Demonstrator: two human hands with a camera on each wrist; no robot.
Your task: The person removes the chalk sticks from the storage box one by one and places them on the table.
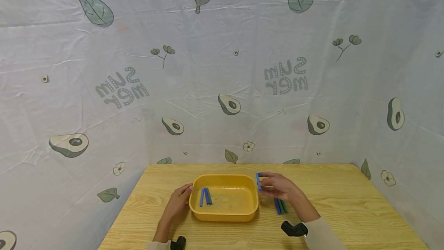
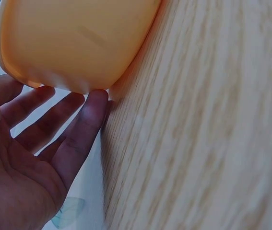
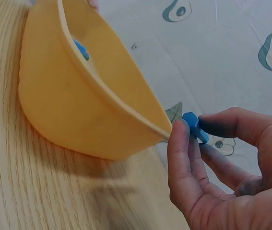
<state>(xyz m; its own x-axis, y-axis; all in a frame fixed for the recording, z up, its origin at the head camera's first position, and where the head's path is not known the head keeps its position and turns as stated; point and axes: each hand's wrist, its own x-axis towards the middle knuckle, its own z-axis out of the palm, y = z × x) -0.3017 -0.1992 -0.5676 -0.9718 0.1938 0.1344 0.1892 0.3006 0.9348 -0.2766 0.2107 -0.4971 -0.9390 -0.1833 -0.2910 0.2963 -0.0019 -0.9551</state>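
Left hand (image 1: 179, 202) grips the yellow plastic tub (image 1: 223, 217), seemingly to steady it, as the right hand (image 1: 279, 187) tightly pinches a blue hexagonal stick (image 3: 191, 120) nearby.

Wood-grain table (image 1: 350, 200), pale wrinkled sheet (image 1: 208, 30) behind it, printed leaves (image 1: 95, 9), avocado halves (image 1: 229, 104), flowers (image 1: 248, 146), grey lettering (image 1: 286, 85)
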